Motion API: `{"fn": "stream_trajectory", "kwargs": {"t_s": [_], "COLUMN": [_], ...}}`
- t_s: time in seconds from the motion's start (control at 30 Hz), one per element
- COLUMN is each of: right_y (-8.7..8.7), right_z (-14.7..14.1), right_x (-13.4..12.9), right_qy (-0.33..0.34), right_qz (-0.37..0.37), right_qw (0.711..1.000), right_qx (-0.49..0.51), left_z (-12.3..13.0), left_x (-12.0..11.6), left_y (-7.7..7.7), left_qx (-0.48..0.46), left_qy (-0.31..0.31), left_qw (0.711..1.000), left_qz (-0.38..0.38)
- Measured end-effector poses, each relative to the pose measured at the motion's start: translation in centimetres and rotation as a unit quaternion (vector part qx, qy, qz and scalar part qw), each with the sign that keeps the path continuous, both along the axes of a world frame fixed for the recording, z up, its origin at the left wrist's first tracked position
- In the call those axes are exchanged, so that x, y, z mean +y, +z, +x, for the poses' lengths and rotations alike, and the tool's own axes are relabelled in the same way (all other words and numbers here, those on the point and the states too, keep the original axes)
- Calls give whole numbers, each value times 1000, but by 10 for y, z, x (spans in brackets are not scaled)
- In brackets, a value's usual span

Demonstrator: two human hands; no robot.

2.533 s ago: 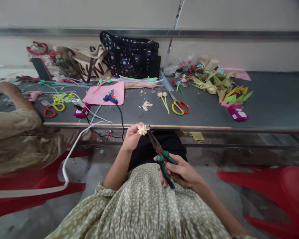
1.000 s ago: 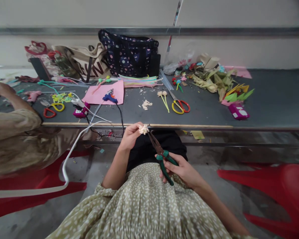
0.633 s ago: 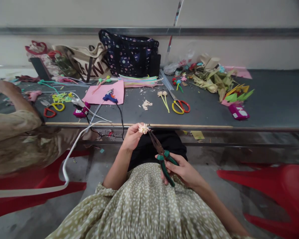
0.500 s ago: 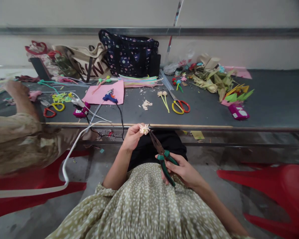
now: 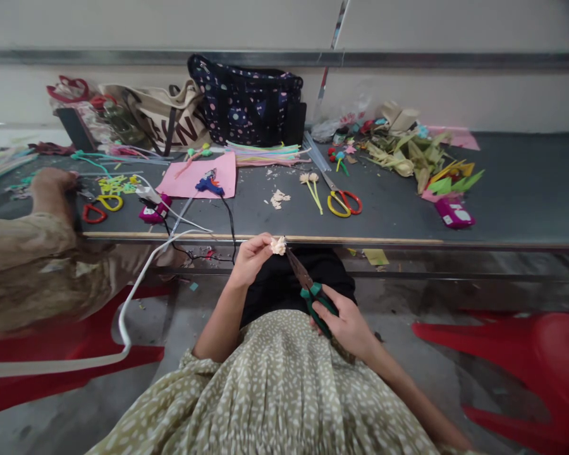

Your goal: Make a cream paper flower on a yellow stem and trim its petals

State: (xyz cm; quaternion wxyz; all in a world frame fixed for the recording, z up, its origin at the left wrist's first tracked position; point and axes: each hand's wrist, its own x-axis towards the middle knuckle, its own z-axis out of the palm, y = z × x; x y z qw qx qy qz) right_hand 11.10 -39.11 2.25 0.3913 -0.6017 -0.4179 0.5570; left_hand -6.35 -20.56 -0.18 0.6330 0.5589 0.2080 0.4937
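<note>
My left hand (image 5: 252, 258) pinches a small cream-coloured flower (image 5: 278, 246) just in front of the table edge. Wrapped round the green handles of long-nose pliers (image 5: 308, 284) is my right hand (image 5: 345, 318). The tips of the pliers reach the flower's right side; whether they grip a petal is too small to tell. Beyond my hands on the table lie two similar cream flowers on pale green stems (image 5: 314, 188), cream petal scraps (image 5: 279, 199) and scissors with red and yellow handles (image 5: 344, 199).
A blue glue gun (image 5: 210, 184) lies on a pink sheet (image 5: 184, 177). A white cable (image 5: 140, 284) runs across the left side. Dried husks (image 5: 420, 158) lie at the right. A co-worker's arm (image 5: 52, 196) rests at the left, and red chairs (image 5: 545, 347) stand on both sides.
The flower has turned and shifted slightly right. The pliers' handles have closed together in my right hand. The co-worker's hand has moved right and down along the table.
</note>
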Motion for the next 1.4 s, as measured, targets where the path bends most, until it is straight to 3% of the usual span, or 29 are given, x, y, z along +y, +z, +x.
{"fn": "stream_trajectory", "kwargs": {"t_s": [0.07,0.3,0.6,1.17,1.4], "right_y": [0,13,10,10,8], "right_z": [1,4,4,6,6], "right_x": [0,1,1,1,1], "right_qy": [2,37,28,47,53], "right_qz": [3,-21,-36,-47,-51], "right_qw": [1000,992,977,975,971], "right_qx": [-6,116,210,214,229], "left_z": [0,7,14,11,11], "left_x": [0,0,-7,-5,-6], "left_y": [-1,-4,3,-2,2], "left_qx": [-2,-58,-116,-49,-67], "left_qy": [2,-5,-33,-56,-49], "left_qw": [1000,993,975,989,989], "left_qz": [-11,-104,-189,-131,-123]}}
